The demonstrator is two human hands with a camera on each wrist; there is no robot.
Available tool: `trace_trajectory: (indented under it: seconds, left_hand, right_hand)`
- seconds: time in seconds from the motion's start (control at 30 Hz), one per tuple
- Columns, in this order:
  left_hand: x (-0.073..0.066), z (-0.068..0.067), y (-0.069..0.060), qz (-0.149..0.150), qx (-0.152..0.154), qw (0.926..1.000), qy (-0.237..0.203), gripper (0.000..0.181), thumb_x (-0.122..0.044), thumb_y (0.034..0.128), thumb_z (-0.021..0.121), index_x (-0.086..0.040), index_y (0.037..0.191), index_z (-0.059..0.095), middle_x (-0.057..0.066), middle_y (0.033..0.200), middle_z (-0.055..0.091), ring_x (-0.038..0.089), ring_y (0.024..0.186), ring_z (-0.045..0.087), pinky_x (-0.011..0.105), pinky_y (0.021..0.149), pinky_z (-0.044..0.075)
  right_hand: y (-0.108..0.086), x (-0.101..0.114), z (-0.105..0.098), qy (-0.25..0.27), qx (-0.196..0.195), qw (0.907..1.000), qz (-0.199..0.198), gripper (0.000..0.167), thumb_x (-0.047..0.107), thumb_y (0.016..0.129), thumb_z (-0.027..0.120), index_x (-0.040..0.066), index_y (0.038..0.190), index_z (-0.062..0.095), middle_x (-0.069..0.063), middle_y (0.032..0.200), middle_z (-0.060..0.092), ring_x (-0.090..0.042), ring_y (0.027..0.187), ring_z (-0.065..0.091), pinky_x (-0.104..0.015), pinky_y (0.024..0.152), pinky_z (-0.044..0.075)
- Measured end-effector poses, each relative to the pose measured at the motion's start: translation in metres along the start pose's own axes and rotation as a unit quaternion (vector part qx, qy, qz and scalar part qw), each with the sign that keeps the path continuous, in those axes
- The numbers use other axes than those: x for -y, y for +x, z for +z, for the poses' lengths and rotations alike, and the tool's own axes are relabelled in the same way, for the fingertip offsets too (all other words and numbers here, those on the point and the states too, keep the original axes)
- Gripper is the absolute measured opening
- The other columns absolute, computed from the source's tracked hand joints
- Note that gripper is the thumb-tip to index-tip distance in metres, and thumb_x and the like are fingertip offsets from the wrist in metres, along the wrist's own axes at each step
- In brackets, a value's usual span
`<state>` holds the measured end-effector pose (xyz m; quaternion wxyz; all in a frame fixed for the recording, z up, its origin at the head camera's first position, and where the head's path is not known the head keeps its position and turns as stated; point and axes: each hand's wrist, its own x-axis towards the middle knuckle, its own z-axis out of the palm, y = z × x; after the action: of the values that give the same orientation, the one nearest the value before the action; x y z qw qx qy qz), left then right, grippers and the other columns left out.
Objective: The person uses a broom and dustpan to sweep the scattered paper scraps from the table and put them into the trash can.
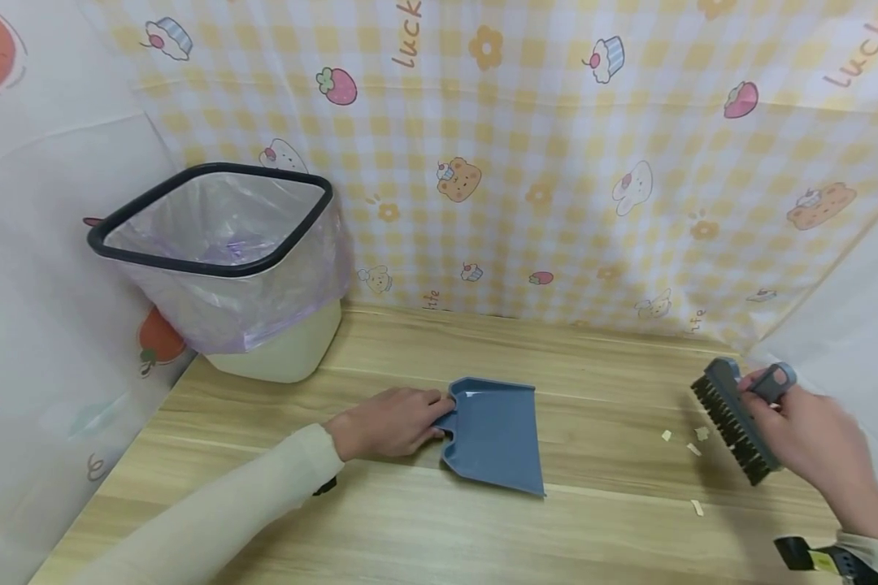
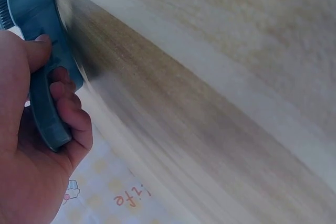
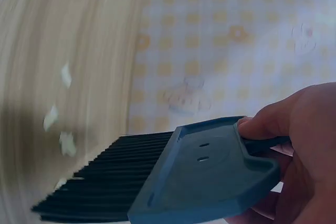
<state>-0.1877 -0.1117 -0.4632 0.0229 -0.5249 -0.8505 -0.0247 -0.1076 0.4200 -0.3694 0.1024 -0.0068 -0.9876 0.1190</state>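
A blue-grey dustpan [image 1: 493,439] lies on the wooden table, its wide lip facing right. My left hand [image 1: 393,421] grips its handle, fingers curled round it in the left wrist view. On the right, my right hand [image 1: 823,435] holds a small blue-grey hand brush [image 3: 202,169] by its handle. The brush is tilted, with dark bristles [image 3: 113,174] pointing left and down. Several pale scraps [image 1: 693,448] lie on the table just left of the brush, and another scrap [image 1: 697,508] lies nearer me. A small pale bit shows against the bristles in the right wrist view.
A cream bin [image 1: 285,345] with a black rim and a translucent purple liner stands at the back left. A yellow checked cloth [image 1: 424,244] hangs behind the table [image 1: 424,536], and white cloth covers both sides.
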Motion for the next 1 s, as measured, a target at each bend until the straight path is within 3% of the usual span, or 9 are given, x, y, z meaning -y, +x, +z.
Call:
trace_trajectory:
  seconds: [0.2, 0.37, 0.43, 0.6, 0.7, 0.83, 1.0]
  left_hand:
    - [-0.001, -0.001, -0.001, 0.000, 0.000, 1.0000, 0.002, 0.036, -0.025, 0.1156, 0.060, -0.003, 0.144, 0.062, 0.010, 0.125, 0.071, 0.020, 0.104, 0.073, 0.035, 0.090, 0.063]
    - [-0.001, -0.001, 0.000, 0.002, -0.002, 1.0000, 0.005, 0.037, -0.025, 0.1156, 0.060, -0.002, 0.144, 0.062, 0.011, 0.127, 0.071, 0.020, 0.106, 0.074, 0.034, 0.091, 0.062]
    - [-0.001, -0.001, 0.000, 0.003, -0.002, 1.0000, 0.005, 0.037, -0.025, 0.1156, 0.060, -0.002, 0.144, 0.062, 0.011, 0.126, 0.071, 0.020, 0.105, 0.074, 0.034, 0.091, 0.062]
    - [-0.001, -0.001, 0.000, 0.002, -0.004, 1.0000, 0.001, 0.036, -0.025, 0.1157, 0.060, -0.002, 0.144, 0.062, 0.010, 0.124, 0.071, 0.019, 0.103, 0.074, 0.034, 0.089, 0.063]
    - [-0.001, -0.001, 0.000, 0.001, -0.004, 1.0000, -0.001, 0.037, -0.026, 0.1158, 0.060, -0.002, 0.144, 0.062, 0.010, 0.123, 0.072, 0.019, 0.102, 0.074, 0.034, 0.089, 0.063]
    - [-0.001, -0.001, 0.000, 0.001, -0.004, 1.0000, 0.003, 0.037, -0.026, 0.1158, 0.060, -0.002, 0.144, 0.062, 0.010, 0.122, 0.072, 0.019, 0.101, 0.074, 0.034, 0.088, 0.063]
    - [-0.002, -0.001, -0.001, -0.002, 0.000, 1.0000, 0.007, 0.037, -0.026, 0.1158, 0.060, -0.002, 0.144, 0.062, 0.009, 0.122, 0.072, 0.019, 0.101, 0.074, 0.034, 0.088, 0.063]
  right_hand:
    - [0.002, -0.026, -0.004, -0.028, 0.033, 0.9977, 0.053, 0.038, 0.023, 0.116, 0.045, -0.009, 0.130, 0.058, -0.013, 0.065, 0.057, -0.030, 0.053, 0.052, -0.045, 0.046, 0.040]
    - [0.002, -0.037, -0.002, -0.041, 0.041, 0.9960, 0.068, 0.037, 0.020, 0.115, 0.046, -0.011, 0.130, 0.057, -0.026, 0.072, 0.061, -0.035, 0.054, 0.056, -0.052, 0.046, 0.046]
    - [0.002, -0.040, 0.001, -0.043, 0.047, 0.9953, 0.073, 0.037, 0.021, 0.116, 0.046, -0.012, 0.130, 0.057, -0.025, 0.071, 0.061, -0.035, 0.054, 0.056, -0.052, 0.046, 0.046]
    - [0.003, -0.044, 0.005, -0.041, 0.048, 0.9956, 0.069, 0.035, 0.021, 0.114, 0.049, -0.009, 0.129, 0.059, -0.031, 0.076, 0.062, -0.039, 0.057, 0.059, -0.053, 0.046, 0.046]
    - [0.004, -0.045, 0.007, -0.037, 0.044, 0.9962, 0.065, 0.033, 0.022, 0.113, 0.051, -0.006, 0.128, 0.061, -0.039, 0.085, 0.064, -0.049, 0.062, 0.063, -0.054, 0.045, 0.046]
    - [0.004, -0.042, 0.008, -0.030, 0.040, 0.9973, 0.054, 0.032, 0.025, 0.112, 0.053, -0.002, 0.126, 0.065, -0.041, 0.091, 0.066, -0.059, 0.068, 0.065, -0.056, 0.046, 0.046]
    - [0.004, -0.030, 0.010, -0.021, 0.040, 0.9985, 0.030, 0.030, 0.024, 0.111, 0.054, 0.000, 0.124, 0.067, -0.033, 0.086, 0.068, -0.051, 0.066, 0.066, -0.055, 0.046, 0.046]
